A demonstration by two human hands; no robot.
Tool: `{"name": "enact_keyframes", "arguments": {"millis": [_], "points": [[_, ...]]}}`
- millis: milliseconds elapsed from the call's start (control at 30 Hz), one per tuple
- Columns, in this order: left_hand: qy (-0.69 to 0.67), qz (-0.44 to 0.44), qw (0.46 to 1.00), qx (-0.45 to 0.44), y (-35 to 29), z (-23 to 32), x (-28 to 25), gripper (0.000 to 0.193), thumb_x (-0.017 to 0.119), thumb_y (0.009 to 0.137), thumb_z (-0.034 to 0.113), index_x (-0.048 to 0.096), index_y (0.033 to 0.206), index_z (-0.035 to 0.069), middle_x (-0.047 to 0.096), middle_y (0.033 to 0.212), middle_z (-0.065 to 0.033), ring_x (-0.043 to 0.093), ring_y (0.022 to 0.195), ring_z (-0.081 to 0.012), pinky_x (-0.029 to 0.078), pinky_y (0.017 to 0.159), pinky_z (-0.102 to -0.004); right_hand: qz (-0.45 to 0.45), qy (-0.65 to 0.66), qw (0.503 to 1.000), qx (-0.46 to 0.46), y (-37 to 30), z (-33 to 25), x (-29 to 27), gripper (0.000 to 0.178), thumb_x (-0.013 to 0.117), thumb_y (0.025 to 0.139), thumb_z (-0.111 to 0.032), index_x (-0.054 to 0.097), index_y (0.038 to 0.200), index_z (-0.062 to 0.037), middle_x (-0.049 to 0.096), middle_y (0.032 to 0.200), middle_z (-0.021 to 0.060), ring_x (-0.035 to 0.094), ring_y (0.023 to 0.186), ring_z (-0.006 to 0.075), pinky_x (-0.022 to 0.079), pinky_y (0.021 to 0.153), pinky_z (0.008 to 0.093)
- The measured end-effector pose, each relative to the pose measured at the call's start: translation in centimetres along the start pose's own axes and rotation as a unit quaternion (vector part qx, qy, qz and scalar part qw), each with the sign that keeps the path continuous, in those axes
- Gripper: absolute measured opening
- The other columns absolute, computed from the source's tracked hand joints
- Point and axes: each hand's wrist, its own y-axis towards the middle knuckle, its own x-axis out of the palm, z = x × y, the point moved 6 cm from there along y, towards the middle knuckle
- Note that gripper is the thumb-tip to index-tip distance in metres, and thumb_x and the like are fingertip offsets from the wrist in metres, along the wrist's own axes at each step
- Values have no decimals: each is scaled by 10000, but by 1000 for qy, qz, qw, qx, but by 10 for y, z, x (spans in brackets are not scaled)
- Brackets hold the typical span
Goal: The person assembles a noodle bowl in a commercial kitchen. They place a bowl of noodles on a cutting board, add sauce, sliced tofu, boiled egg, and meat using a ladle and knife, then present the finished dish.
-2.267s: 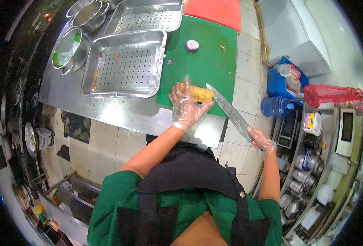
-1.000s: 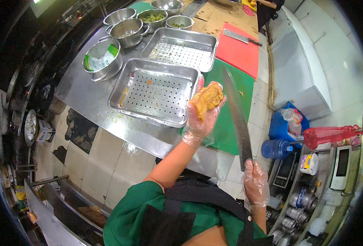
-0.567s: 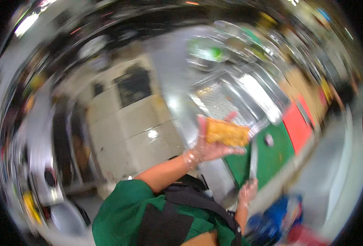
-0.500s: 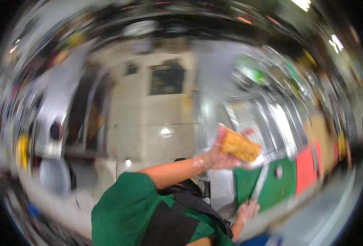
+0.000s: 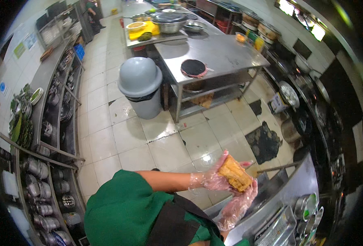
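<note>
My left hand (image 5: 215, 177), in a clear plastic glove, holds a golden-brown slab of fried food (image 5: 234, 174) in front of me. The slab is roughly rectangular with a rough, crisp-looking surface; its exact kind I cannot make out. My right hand (image 5: 238, 205), also in a clear glove, comes up from below and has its fingers against the slab's lower right end. Part of the left fingers is hidden behind the food.
Right of my hands is a steel counter (image 5: 290, 186) with metal bowls (image 5: 306, 205) and trays (image 5: 277, 227). Ahead stand a grey lidded bin (image 5: 140, 84) and a steel table (image 5: 222, 53). Shelves of metal pots (image 5: 40, 190) line the left; dark mats (image 5: 263, 141) lie on the tiled floor.
My view has swung left, from the green and red boards toward the room. My right hand has left the green board and a long blade-like tool, and now touches the fried slab.
</note>
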Motion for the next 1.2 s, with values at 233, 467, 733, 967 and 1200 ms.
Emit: {"name": "enact_keyframes", "arguments": {"millis": [233, 467, 733, 967, 1200], "points": [[179, 58, 956, 224, -187, 176, 67, 921, 385, 856, 792, 227, 1527, 181, 292, 1551, -209, 312, 1428, -356, 220, 1163, -588, -217, -72, 972, 53, -26, 102, 233, 484, 463, 1035, -287, 350, 1452, -68, 470, 1365, 135, 466, 1252, 232, 345, 1077, 373], [675, 296, 581, 345, -342, 319, 111, 894, 574, 850, 663, 294, 1504, 120, 296, 1536, -194, 266, 1439, -335, 248, 1179, -472, -426, -187, 879, -109, -87, 174, 450, 583, 422, 1041, -335, 283, 1483, 19, 316, 1536, 175, 341, 1400, 288, 255, 1160, 392], [789, 585, 76, 172, -420, 439, 157, 1000, 699, 706, 684, 366, 1494, 164, 367, 1470, -259, 235, 1389, -522, 163, 1103, -667, -425, 423, 583, 549, -123, 307, 623, 604, 324, 1029, -483, 370, 1497, -104, 376, 1535, 92, 334, 1417, 260, 203, 1197, 420], [758, 629, -6, 170, -502, 574, 204, 997, 655, 741, 712, 339, 1510, 161, 194, 1554, -249, 131, 1430, -511, 115, 1109, -671, -407, 436, 463, 656, -127, 342, 799, 705, 316, 1004, -559, 292, 1526, -87, 317, 1558, 157, 331, 1425, 294, 184, 1207, 420], [641, 671, 18, 372, -669, 668, 266, 692, 522, 962, 461, 333, 1496, 62, 316, 1537, -183, 223, 1463, -321, 168, 1187, -461, -445, 371, 557, 595, -95, 397, 976, 717, 356, 988, -585, 314, 1510, -96, 353, 1532, 179, 326, 1420, 376, 231, 1176, 549]]}}
